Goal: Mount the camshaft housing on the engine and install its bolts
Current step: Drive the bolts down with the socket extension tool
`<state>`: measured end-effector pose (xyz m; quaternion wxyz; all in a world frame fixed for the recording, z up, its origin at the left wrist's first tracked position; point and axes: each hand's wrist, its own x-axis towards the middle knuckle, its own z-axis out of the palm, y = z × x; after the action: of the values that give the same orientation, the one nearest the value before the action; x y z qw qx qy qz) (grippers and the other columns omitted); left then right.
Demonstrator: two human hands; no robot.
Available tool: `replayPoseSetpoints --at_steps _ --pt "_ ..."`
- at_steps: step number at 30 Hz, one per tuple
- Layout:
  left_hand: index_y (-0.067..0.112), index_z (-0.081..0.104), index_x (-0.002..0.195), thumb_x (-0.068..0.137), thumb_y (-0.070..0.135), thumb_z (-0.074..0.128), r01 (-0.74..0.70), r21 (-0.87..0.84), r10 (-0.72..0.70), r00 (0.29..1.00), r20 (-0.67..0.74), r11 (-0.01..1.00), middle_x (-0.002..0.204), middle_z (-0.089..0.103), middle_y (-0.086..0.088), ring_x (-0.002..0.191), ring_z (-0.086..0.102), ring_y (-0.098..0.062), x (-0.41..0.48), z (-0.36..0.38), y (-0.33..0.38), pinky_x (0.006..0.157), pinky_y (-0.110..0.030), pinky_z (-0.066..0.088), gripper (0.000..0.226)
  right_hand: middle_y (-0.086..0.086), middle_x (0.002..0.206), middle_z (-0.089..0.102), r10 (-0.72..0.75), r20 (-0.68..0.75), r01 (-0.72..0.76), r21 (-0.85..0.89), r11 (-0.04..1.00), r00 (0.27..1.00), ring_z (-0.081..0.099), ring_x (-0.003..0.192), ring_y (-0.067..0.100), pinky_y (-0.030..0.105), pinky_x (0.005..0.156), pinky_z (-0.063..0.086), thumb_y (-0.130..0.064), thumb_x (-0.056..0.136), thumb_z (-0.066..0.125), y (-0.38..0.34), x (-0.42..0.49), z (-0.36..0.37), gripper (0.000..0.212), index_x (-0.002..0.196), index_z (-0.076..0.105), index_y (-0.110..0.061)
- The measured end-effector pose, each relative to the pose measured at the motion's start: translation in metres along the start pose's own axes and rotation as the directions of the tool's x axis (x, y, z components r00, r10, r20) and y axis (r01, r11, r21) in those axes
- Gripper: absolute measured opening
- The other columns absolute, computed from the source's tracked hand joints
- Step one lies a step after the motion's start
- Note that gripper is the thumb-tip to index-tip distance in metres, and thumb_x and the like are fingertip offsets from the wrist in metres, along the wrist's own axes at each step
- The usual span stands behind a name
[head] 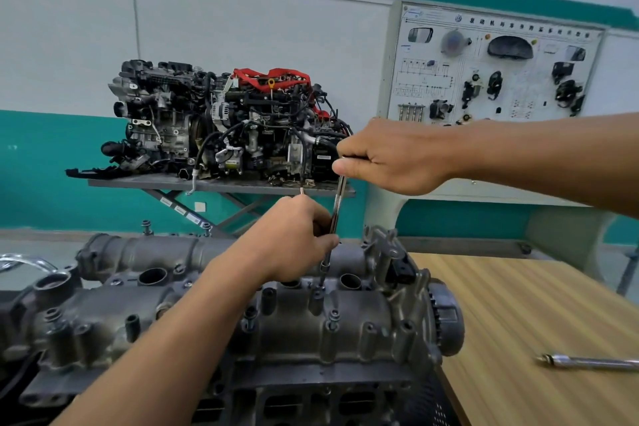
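The grey camshaft housing [345, 328] lies on top of the engine [311, 401] in the lower middle of the view. A long metal T-handle socket wrench [338, 201] stands nearly upright, its socket down on a bolt [317, 293] in the housing's middle row. My right hand [390, 156] grips the wrench's top handle. Lower down, my left hand [294, 239] pinches the shaft just above the housing. Other bolts [333, 316] stand in holes along the housing's near edge.
A wooden table [539, 315] stands to the right with a metal extension bar [587, 362] lying on it. Behind, a second engine [221, 121] sits on a lift stand, and a training display board [494, 69] stands against the wall.
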<state>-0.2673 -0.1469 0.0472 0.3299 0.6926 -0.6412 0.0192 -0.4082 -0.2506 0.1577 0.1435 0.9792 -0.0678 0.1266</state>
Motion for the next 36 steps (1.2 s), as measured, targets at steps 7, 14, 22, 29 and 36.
replayPoseSetpoints --at_steps 7,14,22,29,36 --pt "0.013 0.076 0.075 0.086 0.035 0.076 -0.031 -0.079 0.011 0.971 -0.237 0.996 0.061 0.070 0.000 0.056 0.065 -0.018 0.005 0.002 0.011 0.058 -0.036 0.056 0.025 0.001 0.054 0.037 0.159 -0.066 -0.159 0.018 0.987 0.985 0.030 0.049 0.014 0.024 0.047 0.028 -0.026 0.105 0.037 -0.013 0.004 0.010 0.047 0.059 0.036 -0.013" --pt "0.008 0.074 0.072 0.090 0.023 0.071 -0.034 -0.043 0.029 0.993 -0.118 0.999 0.063 0.071 0.005 0.054 0.064 -0.005 0.013 -0.007 0.009 0.062 -0.028 0.056 0.023 -0.001 0.062 0.045 0.309 -0.065 -0.312 -0.054 0.948 0.949 0.039 0.054 0.013 0.018 0.049 0.032 -0.030 0.099 0.045 -0.018 0.015 0.009 0.041 0.060 0.043 -0.018" --pt "-0.001 0.074 0.093 0.093 0.009 0.068 -0.070 -0.170 0.110 0.965 0.237 0.983 0.085 0.078 -0.009 0.081 0.075 -0.026 0.028 -0.030 0.008 0.079 -0.042 0.061 0.012 -0.014 0.066 0.041 -0.065 0.080 0.086 -0.294 0.952 0.995 0.039 0.058 0.001 0.020 0.052 0.021 -0.054 0.098 0.027 -0.006 -0.008 -0.019 0.031 0.075 0.033 -0.034" --pt "0.000 0.065 0.111 0.097 -0.002 0.057 0.015 -0.290 0.117 0.894 0.432 0.957 0.104 0.076 -0.014 0.101 0.073 -0.026 0.030 -0.041 0.002 0.089 -0.038 0.059 0.017 -0.006 0.072 0.052 -0.075 0.104 0.088 -0.124 0.988 0.992 0.047 0.062 0.006 0.014 0.056 0.034 -0.039 0.104 0.036 -0.007 0.005 -0.010 0.027 0.089 0.047 -0.020" --pt "0.009 0.073 0.089 0.085 0.026 0.078 -0.048 -0.216 0.074 0.991 0.113 0.975 0.076 0.077 -0.010 0.072 0.075 -0.028 0.024 -0.020 -0.002 0.070 -0.047 0.061 0.018 0.003 0.056 0.040 0.121 -0.009 -0.121 -0.066 0.990 0.993 0.033 0.051 0.018 0.028 0.050 0.029 -0.031 0.104 0.039 -0.014 0.012 0.002 0.048 0.060 0.042 -0.010"
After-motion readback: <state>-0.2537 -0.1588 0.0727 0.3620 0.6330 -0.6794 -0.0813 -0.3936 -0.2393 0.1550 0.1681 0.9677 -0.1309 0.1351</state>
